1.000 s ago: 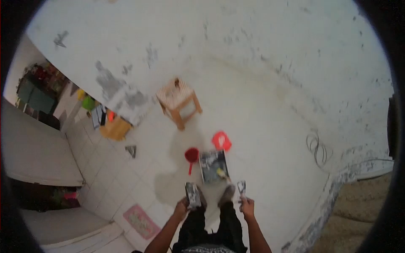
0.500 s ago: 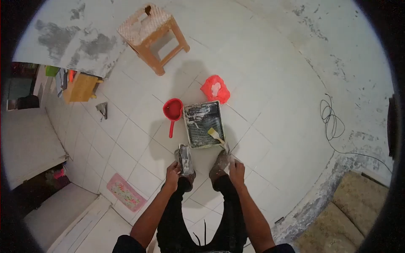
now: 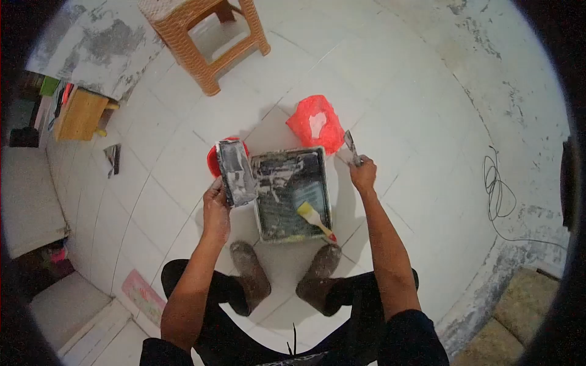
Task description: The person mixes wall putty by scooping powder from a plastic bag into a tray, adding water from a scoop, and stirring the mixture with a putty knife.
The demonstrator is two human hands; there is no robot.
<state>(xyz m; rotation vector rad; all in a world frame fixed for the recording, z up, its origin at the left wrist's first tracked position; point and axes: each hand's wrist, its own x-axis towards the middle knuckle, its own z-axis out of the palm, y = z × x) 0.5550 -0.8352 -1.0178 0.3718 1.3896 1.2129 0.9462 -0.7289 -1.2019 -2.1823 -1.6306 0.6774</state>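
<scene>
A: Passage on the right?
B: Broad tiled floor [image 3: 421, 158] between the right hand [image 3: 364, 174] and the coiled cable [image 3: 497, 189].
A: Obstructions ahead?
B: A red bag [image 3: 329, 131], just beyond the tray [image 3: 328, 198], with the scraper [image 3: 350, 145] close beside it. Farther off, to the left, stool [image 3: 206, 76] legs.
A: Access from above?
B: Open over the tray's middle, between the hands. The brush [image 3: 314, 218] obstructs the near right corner, handle across the rim. The coated plate [image 3: 237, 174] in the left hand [image 3: 215, 201] screens most of the red dipper [image 3: 213, 161].
A: Near side?
B: Narrow floor gap between two feet [image 3: 250, 262].
</scene>
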